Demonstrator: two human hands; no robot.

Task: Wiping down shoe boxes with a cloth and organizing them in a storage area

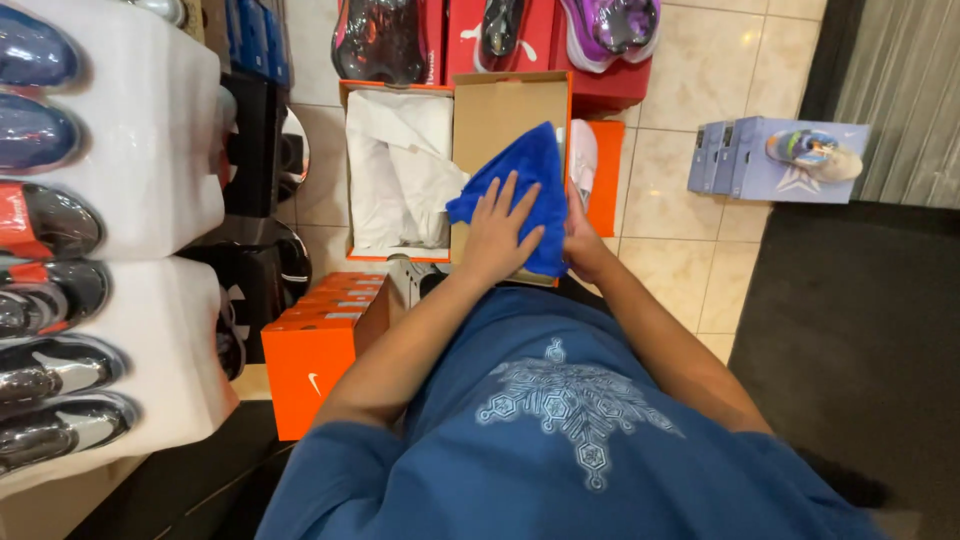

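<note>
Wiping is underway, it seems — the left hand (497,232) is pressing flat, fingers spread, on a bright blue microfibre cloth (525,190) draped over a shoe-shaped thing above the open orange cardboard shoebox (455,165). The right hand (583,240) is steadying from the far side (its grip is mostly hidden, so I cannot tell how closed it is). Crumpled white tissue paper (400,170) is filling the box. Continuing probably calls for firm, even pressure.

Beige glossy floor tiles (700,70) with dark grout; a dark mat (850,330) at right beneath a ribbed grey wall panel (905,80); white display shelving (150,150) at left.
</note>
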